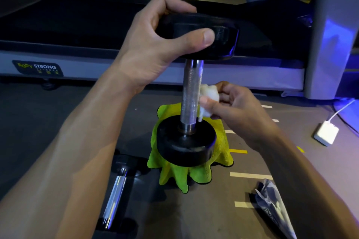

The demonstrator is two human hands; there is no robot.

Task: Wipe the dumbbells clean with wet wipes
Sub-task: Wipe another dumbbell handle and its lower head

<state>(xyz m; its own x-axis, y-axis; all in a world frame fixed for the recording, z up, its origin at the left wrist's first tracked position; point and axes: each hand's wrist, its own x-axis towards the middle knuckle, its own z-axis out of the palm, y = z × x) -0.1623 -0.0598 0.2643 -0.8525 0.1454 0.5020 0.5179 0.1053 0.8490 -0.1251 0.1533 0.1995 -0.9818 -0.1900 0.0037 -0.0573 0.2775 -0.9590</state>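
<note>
Black round-headed dumbbell with knurled chrome handle (191,91) stands upright on end, lower head seated on a crumpled lime-green microfibre cloth (194,176) on the grey gym floor (58,114). Left hand (155,44) clamps the rim of the upper head, thumb in front, fingers over the top. Right hand (233,108) pinches a bunched white wet wipe (208,96) against the right side of the handle, approx. mid-height to low.

Risks, as judged:
- Tip-over — the cloth base is soft and uneven; a sideways wiping push with a slack left grip could topple the weight.
- Wet chrome may go slippery; far side of the handle can't be seen, so coverage there is unconfirmed.

Clearances:
- Second dumbbell, chrome handle and black heads (116,196), lies flat near left of the cloth, under the left forearm — little room that side.
- Grey treadmill deck (77,52) runs across just behind.
- Crinkled wipes packet (275,209) near right; white power adapter w/ cable (326,133) well apart to the right.
- Open floor lies mainly between cloth and packet.
</note>
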